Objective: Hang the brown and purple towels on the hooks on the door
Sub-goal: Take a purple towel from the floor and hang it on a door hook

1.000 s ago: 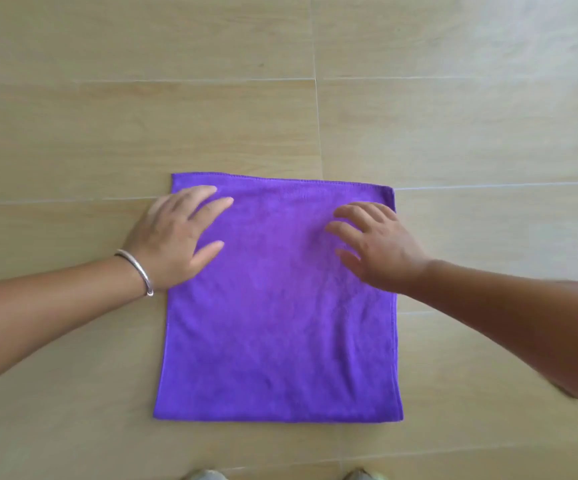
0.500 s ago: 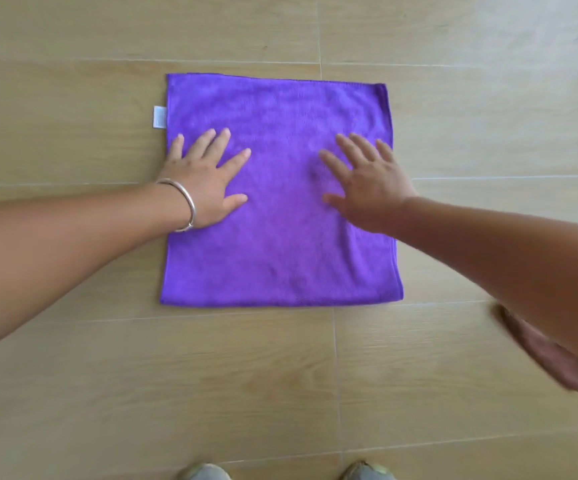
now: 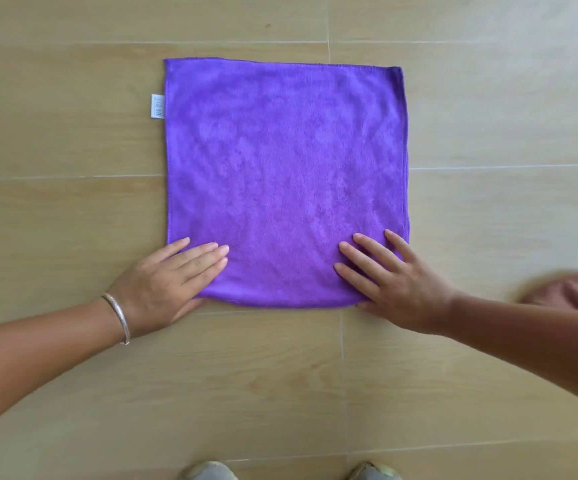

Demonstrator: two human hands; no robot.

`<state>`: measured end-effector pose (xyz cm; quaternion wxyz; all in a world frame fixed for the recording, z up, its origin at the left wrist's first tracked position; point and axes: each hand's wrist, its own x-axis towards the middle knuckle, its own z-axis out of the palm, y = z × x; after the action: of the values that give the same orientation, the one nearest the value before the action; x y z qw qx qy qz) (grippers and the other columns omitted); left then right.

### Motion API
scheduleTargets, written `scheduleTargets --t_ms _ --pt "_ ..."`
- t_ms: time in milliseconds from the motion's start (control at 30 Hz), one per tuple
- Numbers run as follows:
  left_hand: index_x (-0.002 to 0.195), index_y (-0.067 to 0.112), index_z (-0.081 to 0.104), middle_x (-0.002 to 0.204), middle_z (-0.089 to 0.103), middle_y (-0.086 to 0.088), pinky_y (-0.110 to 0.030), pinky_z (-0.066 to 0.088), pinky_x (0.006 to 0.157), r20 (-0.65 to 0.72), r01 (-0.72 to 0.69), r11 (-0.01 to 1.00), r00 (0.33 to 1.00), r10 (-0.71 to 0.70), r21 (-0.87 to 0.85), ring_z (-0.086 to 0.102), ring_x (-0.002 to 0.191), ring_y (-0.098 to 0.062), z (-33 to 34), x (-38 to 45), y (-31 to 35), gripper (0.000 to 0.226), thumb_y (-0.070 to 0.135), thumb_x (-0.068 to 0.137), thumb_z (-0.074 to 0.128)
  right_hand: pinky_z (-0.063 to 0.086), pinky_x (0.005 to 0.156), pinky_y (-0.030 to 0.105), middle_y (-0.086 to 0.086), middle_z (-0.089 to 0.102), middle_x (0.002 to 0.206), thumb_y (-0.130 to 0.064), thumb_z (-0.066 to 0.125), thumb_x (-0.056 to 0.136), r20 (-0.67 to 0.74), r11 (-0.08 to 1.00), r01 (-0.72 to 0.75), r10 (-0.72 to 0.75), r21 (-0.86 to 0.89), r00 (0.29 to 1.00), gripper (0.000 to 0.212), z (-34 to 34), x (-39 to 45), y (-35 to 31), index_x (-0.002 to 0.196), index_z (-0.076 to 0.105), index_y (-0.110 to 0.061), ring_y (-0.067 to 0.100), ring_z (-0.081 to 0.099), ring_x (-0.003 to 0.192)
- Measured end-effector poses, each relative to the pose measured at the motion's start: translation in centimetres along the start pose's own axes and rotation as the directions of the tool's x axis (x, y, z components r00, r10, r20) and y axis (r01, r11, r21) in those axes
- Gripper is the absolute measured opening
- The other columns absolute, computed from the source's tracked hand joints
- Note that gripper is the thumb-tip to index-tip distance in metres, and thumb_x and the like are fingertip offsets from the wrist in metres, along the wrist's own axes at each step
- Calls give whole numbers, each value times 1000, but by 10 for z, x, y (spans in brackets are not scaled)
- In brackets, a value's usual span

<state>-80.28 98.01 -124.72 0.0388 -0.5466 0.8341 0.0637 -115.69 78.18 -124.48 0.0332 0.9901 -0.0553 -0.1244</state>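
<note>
The left hand (image 3: 168,284) lies flat, fingers straight and together, on the near left corner of the purple towel (image 3: 285,174); its thumb seems tucked at the towel's edge. The right hand (image 3: 396,282) presses the near right corner with fingers spread and straight. Neither grips. Beyond the fingertips the towel lies spread on the tiled floor (image 3: 72,209), a white label (image 3: 158,106) at its far left edge. Right of the right forearm lies a blurred brown towel (image 3: 571,292).

At four o'clock, the blurred brown towel (image 3: 571,292) is cut by the edge; at six, both shoes (image 3: 209,472).
</note>
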Motion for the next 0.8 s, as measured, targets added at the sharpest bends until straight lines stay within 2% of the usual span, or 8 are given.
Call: scheduleTargets --t_ms 67,167,233,300,467,567,667,800 --pt "130 3 57 141 50 -12 -46 43 103 -5 34 999 999 -34 -28 51 128 -26 -8 5 8 47 28 92 43 44 95 59 13 44 147 -32 50 92 29 1000 -13 14 -27 999 50 -14 1 -1 139 50 -15 39 46 130" --pt "119 0 65 131 59 -15 -47 48 96 29 230 965 973 -228 -129 60 117 -29 -37 11 21 47 28 90 42 43 100 56 14 51 141 -32 64 88 136 983 -185 182 12 974 51 -55 3 2 135 55 -15 37 50 127" --pt "116 -1 66 129 60 -18 -48 46 96 85 390 899 921 -380 -202 61 116 -33 -67 15 18 39 25 91 52 26 112 53 13 36 152 -40 43 99 251 944 -324 300 58 920 51 -90 1 10 145 40 -17 32 32 141" --pt "119 -1 65 131 58 -19 -49 41 101 157 499 831 867 -473 -247 56 121 -34 -106 13 6 35 17 89 65 16 115 52 11 29 155 -42 26 101 286 901 -429 394 70 874 51 -132 -3 23 146 34 -20 29 22 145" --pt "114 2 68 124 64 -16 -50 46 97 92 499 829 865 -493 -252 59 117 -36 -241 11 -32 31 8 83 69 18 114 49 7 44 145 -40 33 101 212 834 -538 508 123 835 39 -260 -9 54 131 51 -23 27 28 142" --pt "104 9 70 112 69 -10 -46 53 82 33 533 813 840 -541 -236 63 109 -30 -350 10 -56 21 23 91 62 17 114 46 0 46 143 -37 33 102 186 804 -586 563 103 805 33 -359 -14 75 126 54 -27 23 28 142" --pt "96 20 66 101 66 -1 -41 51 75 61 568 804 821 -567 -177 62 101 -25 -436 12 -78 30 41 96 45 16 115 44 -5 50 138 -41 29 102 173 793 -606 590 60 789 37 -439 -14 95 122 57 -29 19 28 141" --pt "86 30 58 86 60 12 -35 48 66 112 566 812 824 -555 -140 58 83 -20 -610 0 -98 29 43 98 36 14 115 42 -12 57 128 -44 33 101 82 761 -640 635 106 768 36 -604 -28 128 116 63 -32 15 30 138"
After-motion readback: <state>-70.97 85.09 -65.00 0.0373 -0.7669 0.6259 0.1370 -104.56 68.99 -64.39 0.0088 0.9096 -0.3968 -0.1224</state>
